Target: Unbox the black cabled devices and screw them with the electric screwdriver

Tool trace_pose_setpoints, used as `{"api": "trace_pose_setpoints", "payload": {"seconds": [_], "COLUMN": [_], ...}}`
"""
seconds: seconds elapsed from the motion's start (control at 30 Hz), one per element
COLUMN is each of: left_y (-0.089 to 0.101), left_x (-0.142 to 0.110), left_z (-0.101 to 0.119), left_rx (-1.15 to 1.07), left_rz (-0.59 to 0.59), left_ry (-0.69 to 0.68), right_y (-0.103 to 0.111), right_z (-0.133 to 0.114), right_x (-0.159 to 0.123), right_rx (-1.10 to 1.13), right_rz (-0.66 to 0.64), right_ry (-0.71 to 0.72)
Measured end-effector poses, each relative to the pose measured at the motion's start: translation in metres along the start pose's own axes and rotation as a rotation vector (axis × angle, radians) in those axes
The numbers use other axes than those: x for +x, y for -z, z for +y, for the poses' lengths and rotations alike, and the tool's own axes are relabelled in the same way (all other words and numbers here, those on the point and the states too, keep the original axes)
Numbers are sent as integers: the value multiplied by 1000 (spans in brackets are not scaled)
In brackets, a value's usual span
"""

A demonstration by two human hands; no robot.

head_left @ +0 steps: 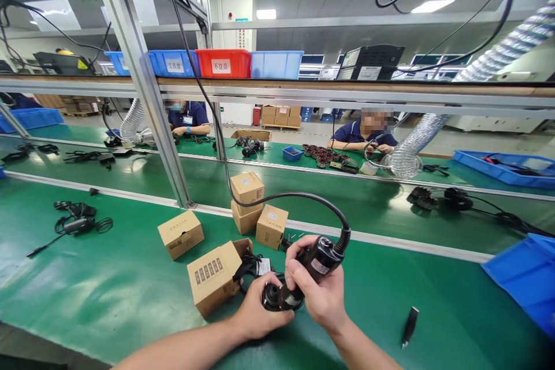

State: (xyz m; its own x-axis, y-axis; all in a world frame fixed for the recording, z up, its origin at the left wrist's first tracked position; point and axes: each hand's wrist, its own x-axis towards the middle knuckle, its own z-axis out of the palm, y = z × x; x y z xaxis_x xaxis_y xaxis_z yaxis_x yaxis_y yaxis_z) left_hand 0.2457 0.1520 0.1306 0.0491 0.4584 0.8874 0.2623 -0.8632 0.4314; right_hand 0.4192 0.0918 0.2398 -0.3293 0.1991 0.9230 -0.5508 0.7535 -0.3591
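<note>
My right hand (319, 289) is wrapped round a black corded electric screwdriver (323, 257), tilted, its cable looping up from the rear end. Its front end points down and left, against or just beside a black round part (271, 296); the exact contact is hidden. My left hand (260, 309) is closed on that black round part, thumb in front. Just behind my left hand lies an open cardboard box (214, 277) on its side, with a black corded device (249, 270) and a white label at its mouth.
Closed small boxes (181, 234) stand behind. A black pen-like tool (410, 326) lies at right, near a blue bin (520, 277). Black cabled devices (80, 222) lie at far left. A metal post (143, 81) rises from the bench. Two people sit across the line.
</note>
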Motion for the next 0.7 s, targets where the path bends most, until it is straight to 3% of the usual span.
{"api": "trace_pose_setpoints", "payload": {"seconds": [0.43, 0.57, 0.7], "left_y": [0, 0, 0], "left_x": [0, -1, -3], "left_z": [5, -1, -7], "left_rx": [13, -16, -8], "left_rz": [-8, -27, -24], "left_ry": [14, 21, 7], "right_y": [0, -5, -11], "right_z": [-5, -4, 1], "right_x": [0, 1, 1], "right_rx": [18, 20, -5], "right_rz": [-8, 3, 96], "right_ry": [0, -56, -143]}}
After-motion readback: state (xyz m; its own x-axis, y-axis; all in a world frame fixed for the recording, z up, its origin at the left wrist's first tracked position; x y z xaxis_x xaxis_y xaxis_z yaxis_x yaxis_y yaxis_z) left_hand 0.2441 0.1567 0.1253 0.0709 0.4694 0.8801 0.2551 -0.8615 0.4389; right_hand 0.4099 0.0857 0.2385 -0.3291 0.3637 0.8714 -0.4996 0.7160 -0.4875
